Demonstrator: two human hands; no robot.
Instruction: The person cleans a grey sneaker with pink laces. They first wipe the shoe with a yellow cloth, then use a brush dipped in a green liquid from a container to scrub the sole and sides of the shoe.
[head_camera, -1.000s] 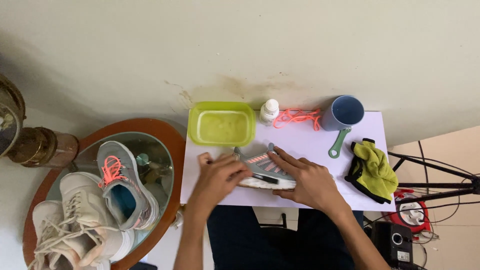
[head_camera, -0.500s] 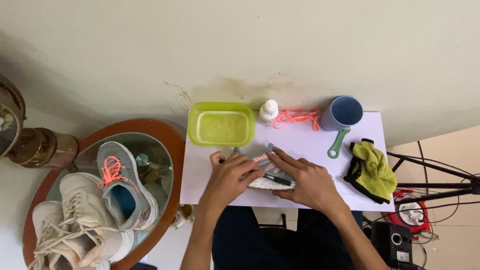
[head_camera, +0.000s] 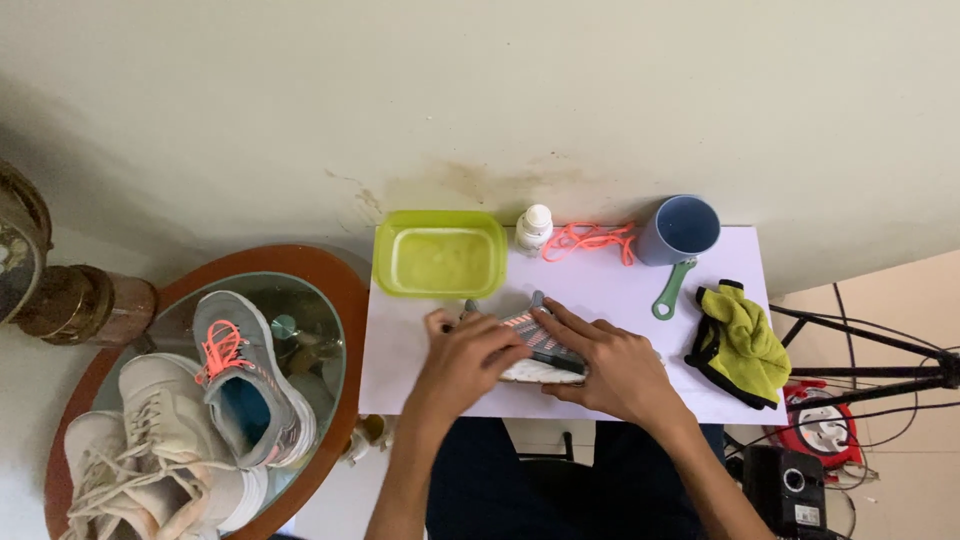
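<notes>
shoe: a grey sneaker (head_camera: 535, 345) with a white sole and salmon-pink markings lies near the middle of the table's (head_camera: 400, 370) front edge, mostly covered by both hands.
left hand: the left hand (head_camera: 462, 358) is curled over the shoe's heel end, fingers pressing on the upper.
right hand: the right hand (head_camera: 608, 365) cups the toe end and the sole side, fingers bent around it.
lace: the loose salmon-pink lace (head_camera: 588, 240) lies in a tangle at the back edge, between the small white bottle (head_camera: 533, 228) and the blue cup (head_camera: 680, 230).
stage: by my reading the lace is out and the shoe is being handled bare; whether any cleaning has begun i cannot tell.
left over: the green tub (head_camera: 440, 254) at the back left corner, the green-handled tool (head_camera: 668, 292) and the yellow-green cloth (head_camera: 742, 342) at the right edge all lie untouched.
side stand: a matching grey shoe (head_camera: 245, 385) with its pink lace in place sits on the round glass stand to the left, beside pale shoes (head_camera: 150, 460).
</notes>
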